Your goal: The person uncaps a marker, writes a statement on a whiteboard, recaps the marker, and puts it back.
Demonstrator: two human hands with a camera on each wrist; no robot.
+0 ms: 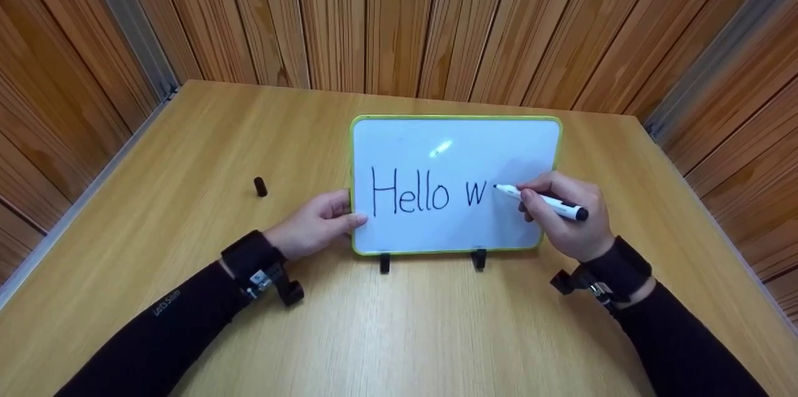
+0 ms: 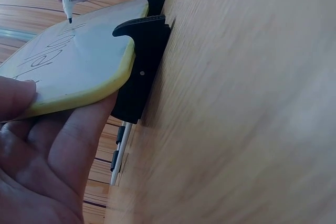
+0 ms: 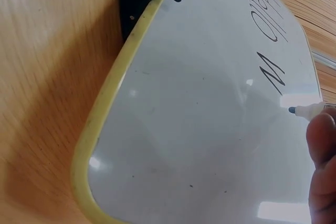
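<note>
A small whiteboard with a yellow-green rim leans back on a black stand. "Hello w" is written across it in black. At the board's left edge my left hand grips the rim, thumb on the front and fingers behind, as the left wrist view shows. My right hand pinches a white marker with a black end. The marker's dark tip is just right of the "w"; whether it touches the surface I cannot tell.
A black marker cap lies on the wooden table, left of the board. Two stand feet jut out below the board's lower rim. Wood-panelled walls enclose the table at the back and both sides.
</note>
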